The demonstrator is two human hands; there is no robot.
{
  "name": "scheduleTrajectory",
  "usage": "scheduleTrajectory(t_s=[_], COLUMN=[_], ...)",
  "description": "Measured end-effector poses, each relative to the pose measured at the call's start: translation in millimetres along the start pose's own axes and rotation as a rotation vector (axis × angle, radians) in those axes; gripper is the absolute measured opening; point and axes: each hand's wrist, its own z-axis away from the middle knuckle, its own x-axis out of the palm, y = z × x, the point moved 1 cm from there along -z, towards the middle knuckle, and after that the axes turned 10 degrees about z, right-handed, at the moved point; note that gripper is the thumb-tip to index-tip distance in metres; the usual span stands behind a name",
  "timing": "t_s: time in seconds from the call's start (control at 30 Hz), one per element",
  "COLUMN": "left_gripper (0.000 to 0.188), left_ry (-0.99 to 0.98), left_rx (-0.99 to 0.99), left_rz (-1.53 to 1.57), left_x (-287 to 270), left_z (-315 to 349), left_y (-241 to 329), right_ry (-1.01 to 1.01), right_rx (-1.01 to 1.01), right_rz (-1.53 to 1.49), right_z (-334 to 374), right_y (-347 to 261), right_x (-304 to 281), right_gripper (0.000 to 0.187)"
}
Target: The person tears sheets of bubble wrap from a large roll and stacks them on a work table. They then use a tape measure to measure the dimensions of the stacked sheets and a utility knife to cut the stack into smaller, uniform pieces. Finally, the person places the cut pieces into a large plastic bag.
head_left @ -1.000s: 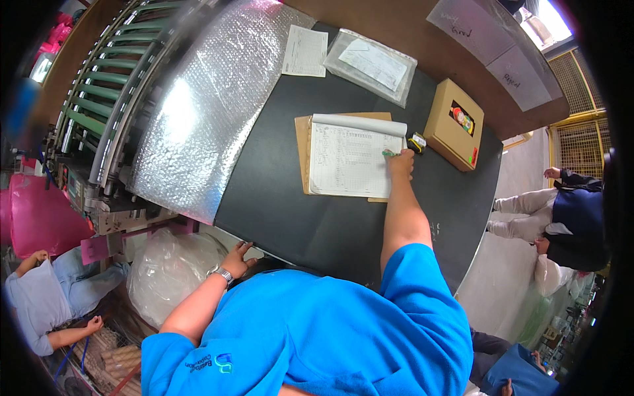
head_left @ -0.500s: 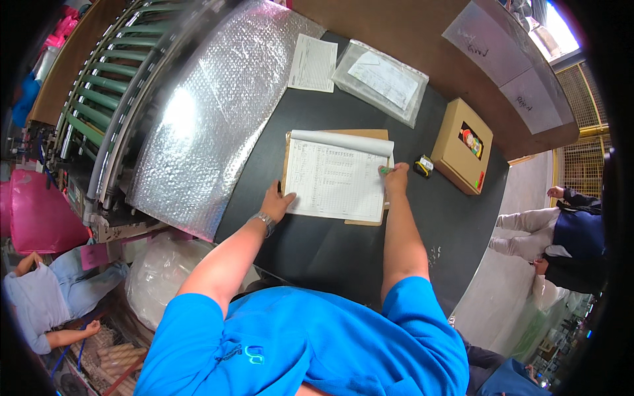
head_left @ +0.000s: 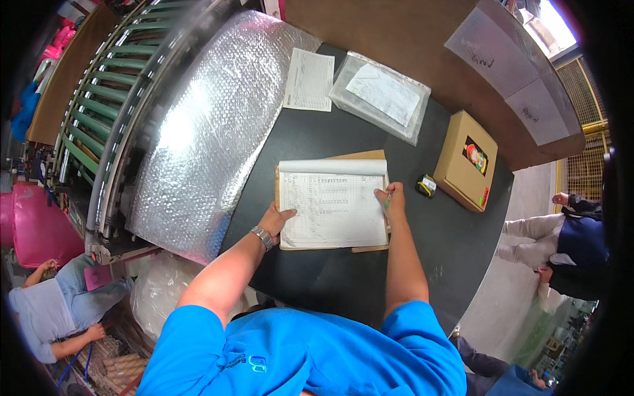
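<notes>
over a flat black table (head_left: 456, 237), a white gridded-paper pad (head_left: 333, 218) on a brown board (head_left: 360, 156) is sitting between the bare left hand (head_left: 272, 221), clasping its left edge, and the bare right hand (head_left: 395, 203), pinching its right edge and a slim green pen (head_left: 387, 202).
</notes>
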Motion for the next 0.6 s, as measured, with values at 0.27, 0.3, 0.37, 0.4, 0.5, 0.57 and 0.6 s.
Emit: scheduleTrajectory(t_s=[0.27,0.3,0.37,0.4,0.5,0.57,0.6], left_gripper=[0.043,0.044,0.045,0.047,0.049,0.049,0.049], left_ry=[-0.347,-0.377,-0.441,-0.461,-0.506,-0.509,-0.402], left_rx=[-0.028,-0.032,-0.040,-0.030,0.007,0.052,0.097], left_rz=[0.147,0.147,0.144,0.145,0.133,0.117,0.015], left_x=[8.2,8.7,9.8,15.0,28.6,28.5,24.3], left_z=[7.7,7.3,5.3,7.2,8.0,-0.6,-9.4], left_y=[26.7,33.3,48.9,57.3,75.0,78.1,78.8], right_ry=[-0.047,-0.120,-0.193,-0.229,-0.390,-0.415,-0.390], right_rx=[0.043,0.053,0.237,0.329,0.406,0.391,0.345], right_rz=[-0.506,-0.591,-0.672,-0.710,-0.993,-1.050,-1.049], right_z=[7.0,4.3,-3.2,-6.9,-8.2,-6.3,0.9], right_y=[-43.3,-42.0,-33.7,-30.9,-21.0,-26.1,-42.2], right_x=[-20.5,-23.8,-26.5,-27.8,-22.8,-18.6,-18.7], right_gripper=[0.034,0.034,0.033,0.033,0.032,0.033,0.033])
